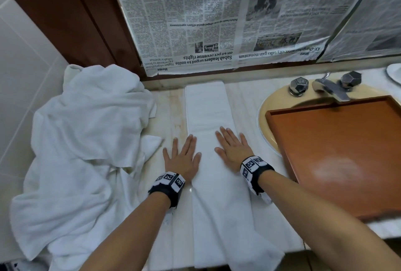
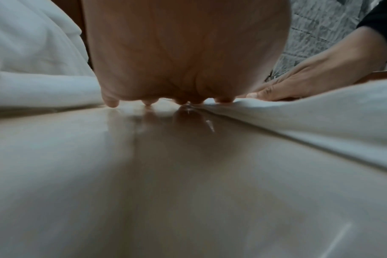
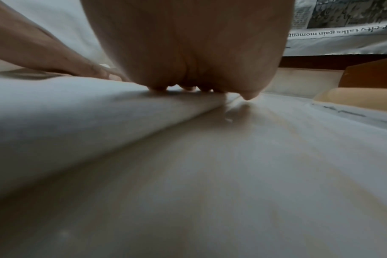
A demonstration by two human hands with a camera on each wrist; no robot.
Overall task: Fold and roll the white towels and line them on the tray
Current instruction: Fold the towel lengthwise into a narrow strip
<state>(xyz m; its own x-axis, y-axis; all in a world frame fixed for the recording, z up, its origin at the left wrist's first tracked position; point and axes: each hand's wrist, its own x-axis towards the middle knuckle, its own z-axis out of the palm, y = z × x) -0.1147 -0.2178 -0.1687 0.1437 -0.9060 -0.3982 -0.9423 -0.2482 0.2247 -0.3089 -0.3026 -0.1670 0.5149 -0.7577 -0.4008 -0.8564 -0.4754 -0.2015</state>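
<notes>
My left hand (image 1: 183, 158) lies flat with fingers spread, part on the left edge of a long, narrow folded white towel (image 1: 208, 110) and part on the pale marble surface (image 1: 168, 106). My right hand (image 1: 233, 151) is flat too, fingers straight, pressing the same strip near its right edge, with the little finger off the cloth. Neither hand grips anything. The strip runs from the back wall toward me and droops over the front edge of the surface. I judge the lengthwise fold done and this the smoothing step before rolling. The next move calls for taking one short end in both hands and rolling it tight and even along the strip. A heap of crumpled white towels (image 1: 82, 132) waits at my left, just beside the strip. At my right a shallow rectangular brown wooden tray (image 1: 325, 114) sits over a cream oval sink (image 1: 267, 106), with no rolls on it yet.
</notes>
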